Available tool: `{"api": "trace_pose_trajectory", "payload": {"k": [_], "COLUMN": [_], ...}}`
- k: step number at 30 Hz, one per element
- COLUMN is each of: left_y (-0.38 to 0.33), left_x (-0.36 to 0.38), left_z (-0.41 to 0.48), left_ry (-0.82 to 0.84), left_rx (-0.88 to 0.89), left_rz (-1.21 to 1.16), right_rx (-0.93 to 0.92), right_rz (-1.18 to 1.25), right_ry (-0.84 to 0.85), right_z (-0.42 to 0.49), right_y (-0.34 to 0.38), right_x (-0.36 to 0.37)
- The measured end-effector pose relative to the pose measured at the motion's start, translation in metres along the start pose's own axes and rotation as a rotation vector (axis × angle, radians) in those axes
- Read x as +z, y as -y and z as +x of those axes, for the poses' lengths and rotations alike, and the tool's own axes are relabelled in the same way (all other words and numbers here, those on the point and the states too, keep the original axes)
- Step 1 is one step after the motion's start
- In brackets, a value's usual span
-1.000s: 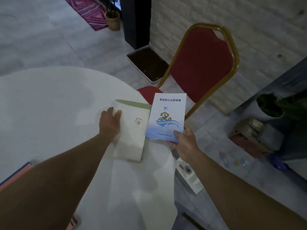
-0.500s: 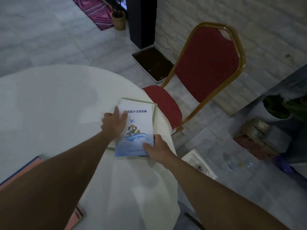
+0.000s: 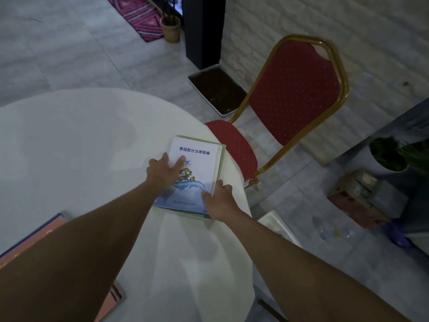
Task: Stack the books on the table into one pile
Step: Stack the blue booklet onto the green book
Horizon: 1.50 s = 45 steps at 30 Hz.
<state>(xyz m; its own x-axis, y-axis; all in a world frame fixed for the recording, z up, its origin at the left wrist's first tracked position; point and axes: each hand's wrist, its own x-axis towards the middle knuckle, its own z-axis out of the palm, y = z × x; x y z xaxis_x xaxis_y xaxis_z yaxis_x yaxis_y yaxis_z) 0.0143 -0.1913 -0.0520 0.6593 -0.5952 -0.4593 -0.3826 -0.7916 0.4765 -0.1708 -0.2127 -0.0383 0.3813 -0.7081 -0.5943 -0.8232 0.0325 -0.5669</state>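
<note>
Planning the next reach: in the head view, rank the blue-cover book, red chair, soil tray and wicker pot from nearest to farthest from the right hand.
From the right hand:
1. Blue-cover book, under its fingers.
2. Red chair, just right, beyond the table.
3. Soil tray, on the floor behind.
4. Wicker pot, far back by the rug.

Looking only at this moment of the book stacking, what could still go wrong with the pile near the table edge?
1. The blue-cover book and the green-edged book under it sit close to the table rim by the red chair; a push could tip them off.
2. The top book is slightly askew, so it might slide.
3. The pink book lies apart, still unstacked.
</note>
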Motion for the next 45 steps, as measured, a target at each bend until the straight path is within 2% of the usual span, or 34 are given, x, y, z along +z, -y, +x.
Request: {"api": "trace_pose_trajectory", "payload": {"k": [2, 7, 12, 15, 21, 24, 27, 32, 34, 37, 40, 42, 45], "left_y": [0.006, 0.018, 0.035, 0.056, 0.086, 0.096, 0.095, 0.106, 0.113, 0.135, 0.167, 0.194, 0.236], "left_x": [-0.001, -0.004, -0.014, -0.015, -0.012, -0.01, -0.009, -0.012, -0.017, -0.026, -0.036, -0.046, -0.057], "left_z": [0.0, -0.014, -0.04, -0.058, -0.094, -0.103, -0.115, -0.118, -0.12, -0.133, -0.151, -0.166, -0.187], "left_ry": [0.043, 0.039, 0.053, 0.043, -0.019, -0.065, -0.083, -0.042, -0.031, -0.113, -0.223, -0.285, -0.363], "left_rx": [-0.017, 0.038, -0.028, -0.013, -0.117, -0.183, -0.193, -0.197, -0.157, -0.112, -0.155, -0.208, -0.297], "left_rz": [-0.042, 0.05, -0.002, 0.108, -0.015, -0.103, -0.073, -0.067, -0.054, -0.08, -0.096, -0.115, -0.07], "right_rx": [0.03, 0.039, 0.034, 0.017, -0.008, -0.023, -0.042, -0.047, -0.046, -0.18, -0.402, -0.492, -0.554], "right_rz": [0.058, 0.096, 0.013, -0.059, -0.225, -0.282, -0.312, -0.34, -0.393, -0.426, -0.397, -0.407, -0.371], "right_ry": [-0.025, -0.042, 0.02, 0.071, 0.121, 0.13, 0.141, 0.142, 0.081, -0.112, -0.2, -0.163, 0.039], "right_z": [0.001, 0.002, 0.001, -0.003, -0.01, -0.013, -0.015, -0.018, -0.023, -0.04, -0.056, -0.066, -0.078], "right_y": [0.002, -0.003, 0.002, 0.009, 0.03, 0.034, 0.031, 0.032, 0.036, 0.046, 0.066, 0.085, 0.106], "right_x": [0.006, 0.012, 0.013, 0.019, 0.036, 0.043, 0.047, 0.05, 0.054, 0.071, 0.097, 0.118, 0.153]}}
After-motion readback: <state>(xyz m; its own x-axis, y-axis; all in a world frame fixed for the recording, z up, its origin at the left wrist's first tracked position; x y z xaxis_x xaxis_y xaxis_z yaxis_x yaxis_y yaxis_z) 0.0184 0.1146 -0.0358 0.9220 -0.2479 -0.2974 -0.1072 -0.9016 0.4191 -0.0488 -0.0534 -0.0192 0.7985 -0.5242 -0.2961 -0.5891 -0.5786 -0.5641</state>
